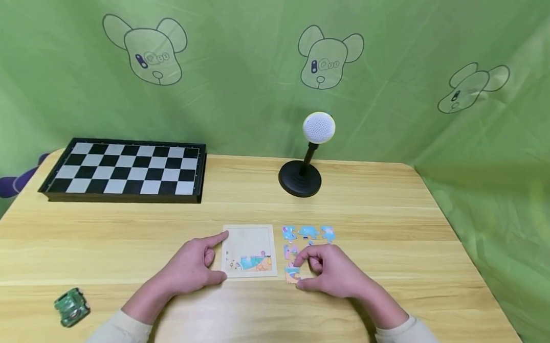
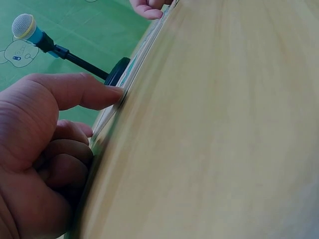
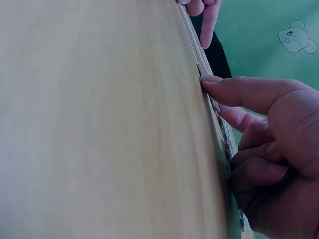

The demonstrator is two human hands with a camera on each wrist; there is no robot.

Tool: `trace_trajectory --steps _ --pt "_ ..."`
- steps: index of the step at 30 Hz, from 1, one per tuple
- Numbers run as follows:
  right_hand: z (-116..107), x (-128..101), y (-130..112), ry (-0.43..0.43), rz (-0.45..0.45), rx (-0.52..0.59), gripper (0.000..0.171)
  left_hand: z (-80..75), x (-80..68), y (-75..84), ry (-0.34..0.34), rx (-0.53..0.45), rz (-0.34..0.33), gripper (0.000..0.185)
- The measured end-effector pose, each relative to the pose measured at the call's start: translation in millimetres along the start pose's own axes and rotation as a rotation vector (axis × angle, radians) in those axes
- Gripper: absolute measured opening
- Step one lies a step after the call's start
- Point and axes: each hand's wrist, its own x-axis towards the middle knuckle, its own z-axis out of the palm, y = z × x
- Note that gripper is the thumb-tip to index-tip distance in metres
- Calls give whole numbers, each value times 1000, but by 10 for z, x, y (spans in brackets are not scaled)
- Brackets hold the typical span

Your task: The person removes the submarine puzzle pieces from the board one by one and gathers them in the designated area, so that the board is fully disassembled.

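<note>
A square puzzle board (image 1: 248, 249) with a pale frame lies on the table, with joined colourful pieces (image 1: 255, 263) along its lower part. My left hand (image 1: 193, 264) rests at the board's left side, index finger on the upper corner and thumb by the lower one. To the right of the board, the right hand (image 1: 332, 271) pinches a blue and orange puzzle piece (image 1: 291, 274) between thumb and index finger, low at the table. Several loose pieces lie above it, among them a blue one (image 1: 308, 232); the right hand partly hides others.
A black-framed checkered board (image 1: 127, 170) lies at the back left. Behind the puzzle stands a toy microphone (image 1: 319, 128) on a round black base (image 1: 300, 179). A green toy car (image 1: 72, 306) sits at the front left. Green curtain (image 1: 247, 65) hangs behind the table.
</note>
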Motion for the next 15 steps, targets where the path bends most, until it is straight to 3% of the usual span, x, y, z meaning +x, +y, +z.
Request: trace_trajectory --steps 8,15 --pt "-16 91 -56 27 -5 1 31 -2 5 0 -3 -8 -4 88" --pt "57 299 -141 -13 -39 44 32 -2 5 -9 -3 -10 -1 88"
